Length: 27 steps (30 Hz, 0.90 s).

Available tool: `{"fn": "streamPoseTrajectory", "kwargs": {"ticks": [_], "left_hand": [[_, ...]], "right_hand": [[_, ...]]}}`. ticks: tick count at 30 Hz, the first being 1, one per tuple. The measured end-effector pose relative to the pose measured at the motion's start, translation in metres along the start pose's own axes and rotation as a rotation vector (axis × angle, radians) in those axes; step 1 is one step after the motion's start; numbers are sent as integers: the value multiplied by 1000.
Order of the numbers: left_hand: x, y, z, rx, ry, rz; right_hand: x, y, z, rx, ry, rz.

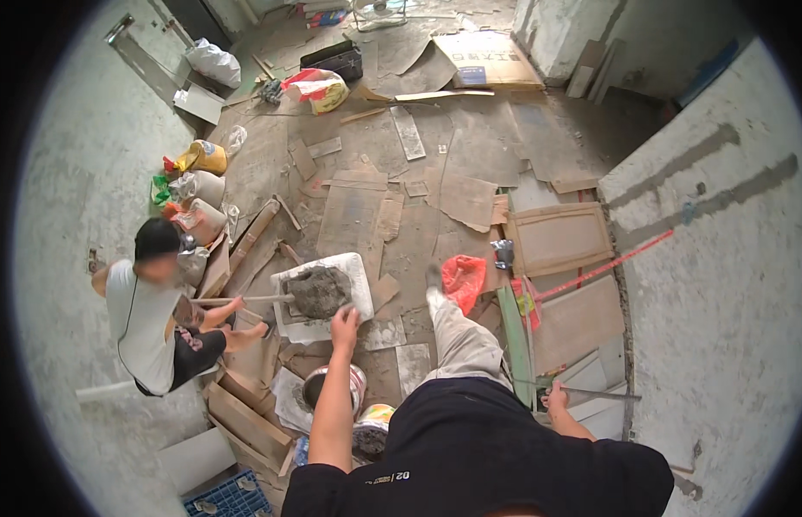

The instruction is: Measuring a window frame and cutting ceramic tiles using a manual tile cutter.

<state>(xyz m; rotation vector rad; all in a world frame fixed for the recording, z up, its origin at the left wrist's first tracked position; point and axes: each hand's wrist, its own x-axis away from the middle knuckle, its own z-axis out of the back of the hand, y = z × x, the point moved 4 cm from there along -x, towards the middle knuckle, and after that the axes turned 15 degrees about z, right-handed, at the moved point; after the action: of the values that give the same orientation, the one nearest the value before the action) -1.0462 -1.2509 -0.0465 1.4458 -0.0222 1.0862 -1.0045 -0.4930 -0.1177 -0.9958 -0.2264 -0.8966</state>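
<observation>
My left hand (345, 329) reaches forward with its fingers curled, over the near right corner of a white tub (363, 297). I cannot make out whether it grips the rim. Inside the tub sits a heap of wet grey mortar (319, 291). Low on my right side, my right hand (556, 398) is closed around a long thin bar (603, 395), whose far end points at the right wall. At the left, another person (151, 310) sits low and holds a pale long handle (246, 300) that runs into the mortar.
Buckets (361, 388) stand below my left forearm. Cardboard sheets (362, 215) and scraps cover the floor. A red plastic bag (463, 280) lies by my foot. Planks (246, 422) lie at lower left, filled bags (207, 157) along the left wall. A red strip (608, 269) crosses toward the right wall.
</observation>
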Motion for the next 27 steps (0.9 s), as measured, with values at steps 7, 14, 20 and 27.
{"fn": "streamPoseTrajectory", "kwargs": {"ticks": [7,14,20,27], "left_hand": [[-246,135,-60,-180,128,103],[-363,271,-81,-384,161,412],[-567,355,-97,207,210,687],[-955,656,-190,47,229,389]], "right_hand": [[-157,-302,-298,-744,-764,750],[-295,-858,-634,-243,-375,510],[-250,-1267,-791,-489,-584,942],[-332,-1409,-885,-842,-505,567]]}}
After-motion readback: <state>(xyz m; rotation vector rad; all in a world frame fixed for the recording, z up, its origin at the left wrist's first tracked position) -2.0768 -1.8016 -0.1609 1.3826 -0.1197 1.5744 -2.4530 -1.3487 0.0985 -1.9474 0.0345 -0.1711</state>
